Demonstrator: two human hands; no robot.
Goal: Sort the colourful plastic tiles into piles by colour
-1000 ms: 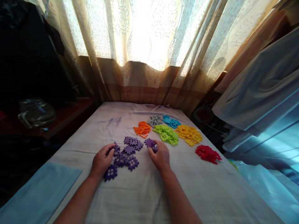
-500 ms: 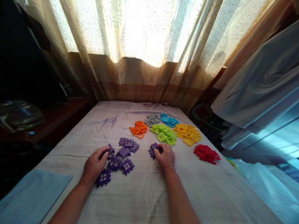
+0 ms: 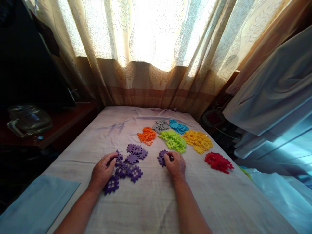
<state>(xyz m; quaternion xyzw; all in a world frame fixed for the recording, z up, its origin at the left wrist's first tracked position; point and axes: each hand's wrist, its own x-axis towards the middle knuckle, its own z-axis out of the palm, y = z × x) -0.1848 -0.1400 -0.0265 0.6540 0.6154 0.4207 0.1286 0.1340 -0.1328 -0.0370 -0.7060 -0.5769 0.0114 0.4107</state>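
Observation:
My left hand (image 3: 104, 169) is at the left edge of a loose purple pile, its thumb and fingers closed on a small purple interlocking tile (image 3: 119, 156). Beside it lie several more purple tiles (image 3: 132, 158), some solid and some with window-like openings. The nearest purple window tile (image 3: 111, 184) lies just below that hand. To the right, apart from the pile, my right hand (image 3: 175, 165) pinches another purple tile (image 3: 161, 158) by its right side, low over the sheet. Its fingers hide part of this tile.
Beyond my hands lie orange (image 3: 147, 135), grey (image 3: 160, 126), blue (image 3: 178, 126), green (image 3: 172, 141) and yellow (image 3: 198, 140) tile piles. A red pile (image 3: 218, 162) sits near the right edge. A light blue sheet (image 3: 41, 201) lies at left; a glass jug (image 3: 30, 119) stands on a side table.
The whole view has shifted slightly to the right. Both hands keep nearly the same places and grips on the purple tiles.

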